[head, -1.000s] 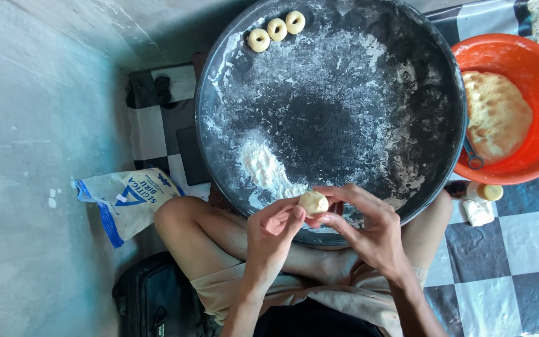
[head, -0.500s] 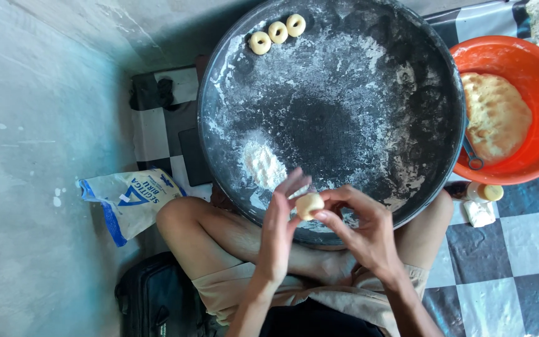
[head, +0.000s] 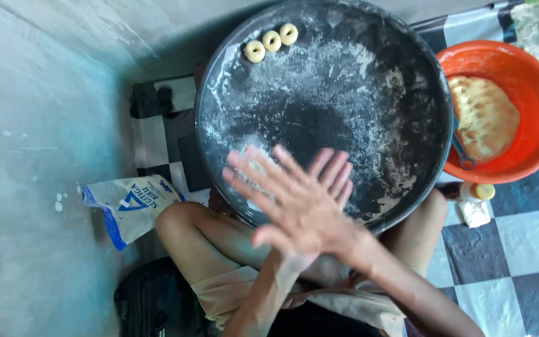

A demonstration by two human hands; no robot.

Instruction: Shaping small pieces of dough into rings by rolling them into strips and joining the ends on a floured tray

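Observation:
My hands are pressed palm to palm over the near rim of a big round black tray (head: 344, 81) dusted with flour. My right hand (head: 282, 200) lies on top with its fingers spread toward the upper left. Below it my left hand (head: 335, 171) shows only its fingertips, which point up. The small dough piece sits between the palms and is hidden. Three ring-shaped dough pieces (head: 271, 41) lie in a row at the tray's far edge. The tray rests over my crossed legs.
An orange bowl (head: 531, 81) holding a lump of dough (head: 485, 115) and a spoon (head: 463, 156) stands to the right of the tray. A small yellow-capped bottle (head: 476, 192) lies below it. A white and blue flour bag (head: 129, 206) lies at left against a grey wall.
Before, my fingertips pinched a small dough ball over the tray's near edge. Now both palms have closed flat over it and the ball is out of sight.

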